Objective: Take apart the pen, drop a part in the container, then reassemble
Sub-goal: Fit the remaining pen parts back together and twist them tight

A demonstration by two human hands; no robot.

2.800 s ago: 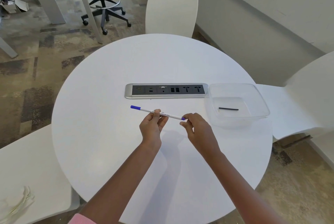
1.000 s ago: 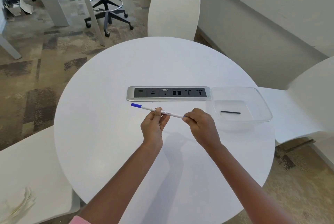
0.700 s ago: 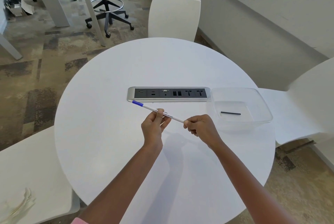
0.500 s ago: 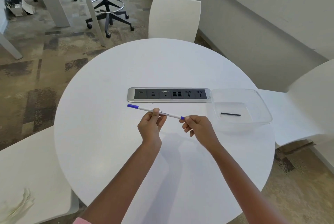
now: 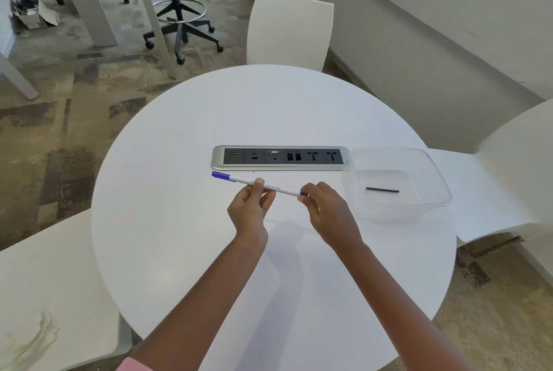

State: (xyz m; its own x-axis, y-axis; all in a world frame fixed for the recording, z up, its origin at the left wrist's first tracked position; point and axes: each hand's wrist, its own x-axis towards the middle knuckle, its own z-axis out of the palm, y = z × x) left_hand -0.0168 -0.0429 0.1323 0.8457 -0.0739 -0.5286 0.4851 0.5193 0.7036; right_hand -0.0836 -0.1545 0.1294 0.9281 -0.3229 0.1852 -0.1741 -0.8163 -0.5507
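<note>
A thin white pen (image 5: 239,180) with a blue cap at its left end is held level above the round white table (image 5: 179,221). My left hand (image 5: 250,212) pinches the pen's middle from below. My right hand (image 5: 329,215) pinches its right end, where a bit of blue shows at the fingertips. To the right stands a clear plastic container (image 5: 431,179) with a short thin black part (image 5: 382,190) lying on its bottom.
A silver and black power socket strip (image 5: 279,158) is set into the table just behind the pen. White chairs stand at the far side (image 5: 288,29), at the right (image 5: 508,167) and at the near left (image 5: 45,274). A black office stool (image 5: 176,11) stands on the floor beyond.
The pen tilted up at its left end, then came back level. Both hands stayed on it, and my right hand's fingers shifted on the right end.
</note>
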